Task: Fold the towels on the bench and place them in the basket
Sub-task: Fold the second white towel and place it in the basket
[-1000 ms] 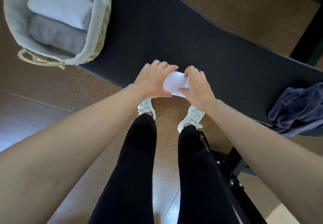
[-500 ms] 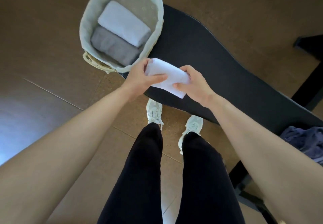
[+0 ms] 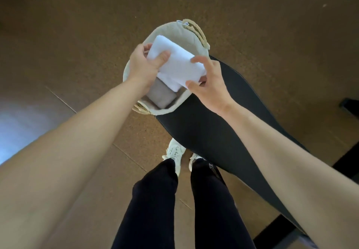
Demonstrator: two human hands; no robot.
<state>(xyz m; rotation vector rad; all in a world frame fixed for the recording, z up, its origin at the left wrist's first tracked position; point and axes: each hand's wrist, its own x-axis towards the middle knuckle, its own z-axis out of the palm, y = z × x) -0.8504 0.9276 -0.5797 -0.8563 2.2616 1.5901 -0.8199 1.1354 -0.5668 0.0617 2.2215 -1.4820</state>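
Note:
A folded white towel (image 3: 174,64) hangs just above the open basket (image 3: 167,27), which stands on the left end of the black bench (image 3: 213,132). My left hand (image 3: 143,64) grips the towel's left end, thumb on top. My right hand (image 3: 208,85) holds its right end between thumb and fingers. Inside the basket lie a folded grey towel (image 3: 161,97) and, partly hidden under the held one, another white towel (image 3: 170,85).
The basket has a cloth lining and woven rope handles (image 3: 200,35). Brown cork floor (image 3: 77,35) surrounds the bench. My legs and white shoes (image 3: 174,151) stand at the bench's near edge. Dark frame parts (image 3: 349,106) lie at the right.
Both hands lifted the folded white towel off the bench and carried it left, from the bench's front edge to above the basket. The view followed; the blue towel is out of sight.

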